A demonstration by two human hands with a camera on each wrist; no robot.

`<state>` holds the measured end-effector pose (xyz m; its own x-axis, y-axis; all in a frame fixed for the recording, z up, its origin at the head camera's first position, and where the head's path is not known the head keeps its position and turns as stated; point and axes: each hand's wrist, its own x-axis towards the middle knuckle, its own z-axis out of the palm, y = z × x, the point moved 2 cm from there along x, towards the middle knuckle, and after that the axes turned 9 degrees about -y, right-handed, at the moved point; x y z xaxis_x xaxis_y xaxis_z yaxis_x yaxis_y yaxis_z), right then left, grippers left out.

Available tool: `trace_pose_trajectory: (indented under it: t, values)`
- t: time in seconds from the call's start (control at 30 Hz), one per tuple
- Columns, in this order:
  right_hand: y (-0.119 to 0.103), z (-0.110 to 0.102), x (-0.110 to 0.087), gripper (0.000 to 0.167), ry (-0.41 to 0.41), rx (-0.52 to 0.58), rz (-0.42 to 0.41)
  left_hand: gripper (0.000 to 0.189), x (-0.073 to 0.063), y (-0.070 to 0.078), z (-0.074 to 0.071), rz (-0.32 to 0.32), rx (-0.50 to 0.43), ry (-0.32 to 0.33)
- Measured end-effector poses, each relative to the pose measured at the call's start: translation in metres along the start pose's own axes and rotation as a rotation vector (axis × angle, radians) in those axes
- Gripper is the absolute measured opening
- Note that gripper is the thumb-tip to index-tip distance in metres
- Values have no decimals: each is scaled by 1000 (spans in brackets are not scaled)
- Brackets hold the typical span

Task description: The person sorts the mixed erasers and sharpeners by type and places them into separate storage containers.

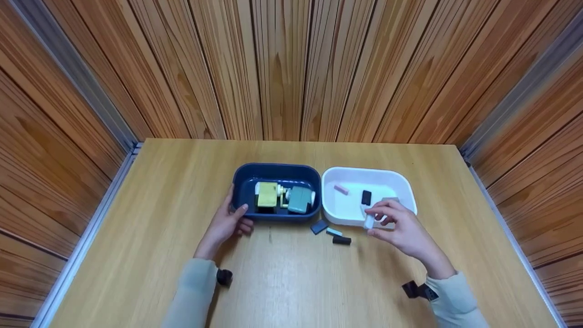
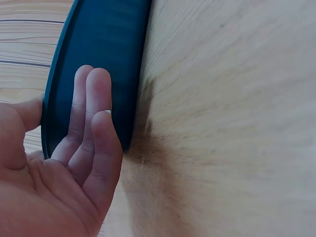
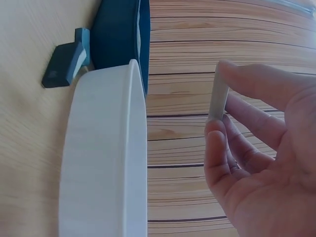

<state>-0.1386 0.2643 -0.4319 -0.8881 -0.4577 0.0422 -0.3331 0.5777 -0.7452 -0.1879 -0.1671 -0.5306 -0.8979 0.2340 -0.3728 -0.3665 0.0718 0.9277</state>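
My left hand grips the front left corner of the dark blue tray, thumb over the rim and fingers along the outer wall. In it sit a boxy yellow object and a boxy teal object, with small pale yellow parts between them. Over the front right of the white tray, my right hand pinches a small white block between thumb and fingertips. The right wrist view shows this block above the tray's rim. My hand hides part of the white tray.
Inside the white tray lie a pink piece, a black piece and a grey piece. In front of the trays, a dark blue block, a light blue strip and a black block rest on the table.
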Motion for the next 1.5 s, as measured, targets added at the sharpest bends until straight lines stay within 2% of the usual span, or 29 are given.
trace_pose_trajectory:
  t: [0.4, 0.7, 1.0, 1.5]
  values:
    - [2, -13, 15, 40, -3, -6, 22, 71, 1, -1, -1, 2, 5, -1]
    - [4, -15, 27, 40, -9, -7, 55, 71, 0, 0, -1, -6, 9, 8]
    - [6, -14, 42, 40, -6, -50, 42, 71, -2, 1, -1, 4, 13, 6]
    - [17, -10, 65, 42, -32, 16, 111, 70, -1, 1, -1, -15, 13, 13]
